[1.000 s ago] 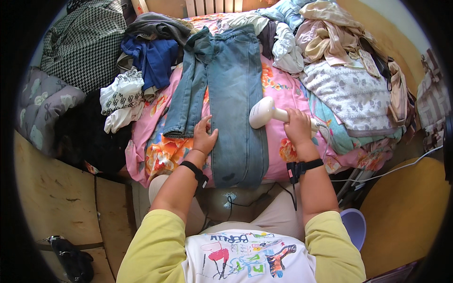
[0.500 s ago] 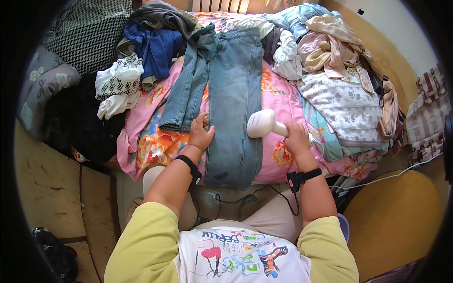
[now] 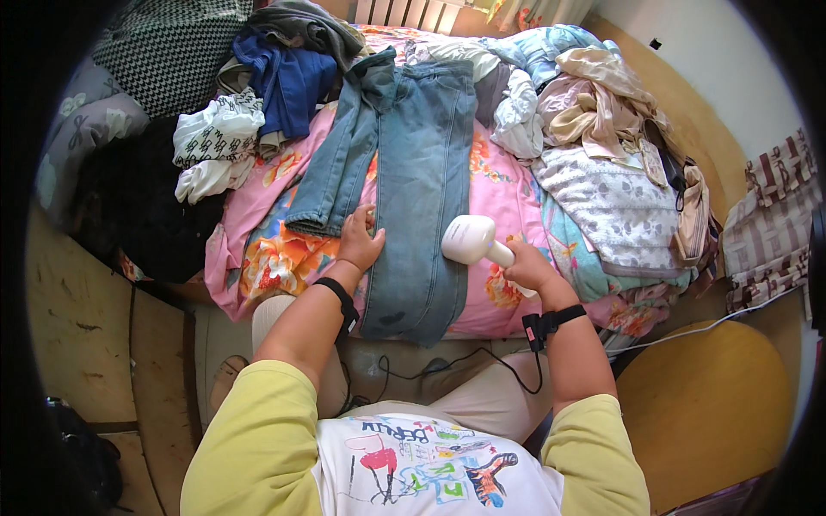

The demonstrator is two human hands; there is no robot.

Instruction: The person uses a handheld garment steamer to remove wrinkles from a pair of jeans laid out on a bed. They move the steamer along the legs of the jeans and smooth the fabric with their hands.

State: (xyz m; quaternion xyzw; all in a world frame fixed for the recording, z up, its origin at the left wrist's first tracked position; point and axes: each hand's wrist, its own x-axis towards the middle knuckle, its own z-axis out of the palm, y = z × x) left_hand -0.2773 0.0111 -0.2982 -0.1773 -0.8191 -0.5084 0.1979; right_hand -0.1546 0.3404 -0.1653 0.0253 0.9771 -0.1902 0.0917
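A pair of blue jeans (image 3: 422,198) lies lengthwise on the bed, waist at the far end, one leg folded out to the left. My left hand (image 3: 360,239) rests at the near leg's left edge, thumb apart from the loosely bent fingers. In my right hand (image 3: 531,266) is the handle of a white handheld garment steamer (image 3: 470,239), fingers wrapped round it. Its rounded head is over the right edge of the same leg; whether it touches the denim cannot be told. A dark damp-looking spot shows near the hem.
A pink floral sheet (image 3: 508,189) covers the bed. Heaped clothes lie left, including a blue garment (image 3: 292,86), and right, including beige clothing (image 3: 594,103) and a grey-white patterned towel (image 3: 611,206). A round yellow-brown board (image 3: 705,404) stands lower right. A black cable (image 3: 413,377) crosses my lap.
The steamer and my right hand have shifted slightly left and down relative to the jeans. My left hand stays beside the leg. The whole view has tilted a little.
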